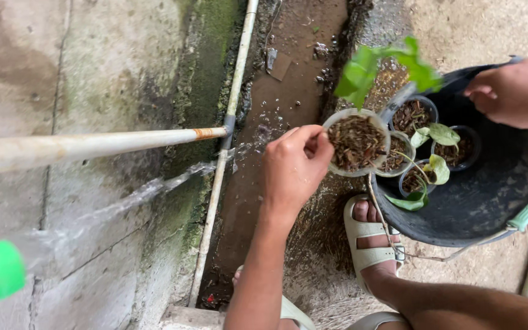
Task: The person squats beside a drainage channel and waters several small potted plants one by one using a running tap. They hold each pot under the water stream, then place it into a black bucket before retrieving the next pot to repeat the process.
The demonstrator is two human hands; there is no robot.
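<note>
A: Over the wet drain channel (288,79), my left hand (291,174) is closed round the rim of a clear pot (357,143) of bark mix with a leafy seedling; water sprays just beside it.

B: How far along?

A: Four small pots (412,116) sit in the black basin (478,208). My right hand (514,91) curls on its rim. White pipe (93,143) crosses nearby.
</note>
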